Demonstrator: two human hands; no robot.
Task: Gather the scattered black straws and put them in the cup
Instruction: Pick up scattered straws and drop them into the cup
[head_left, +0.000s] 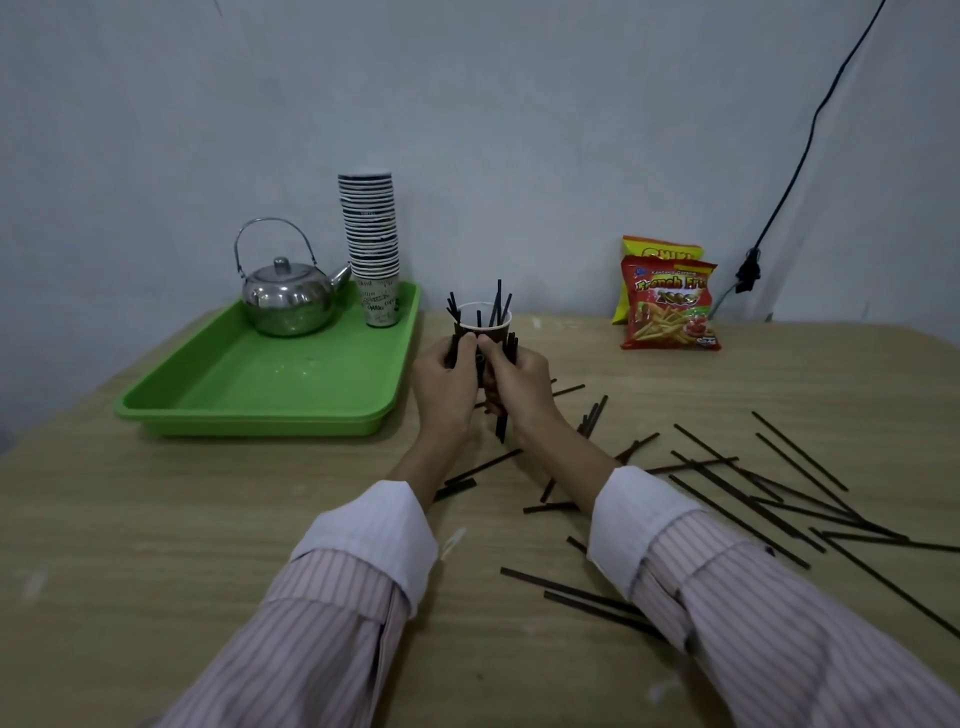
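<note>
A dark paper cup with a white rim stands at mid-table with several black straws poking out of it. My left hand and my right hand meet just in front of the cup, and both grip a bundle of black straws held upright; its lower ends stick out below my right hand. Many more loose black straws lie scattered on the wooden table, to the right of my arms and under them.
A green tray at the left holds a steel teapot and a tall stack of paper cups. Two snack bags stand by the wall at the right. A black cable hangs down the wall.
</note>
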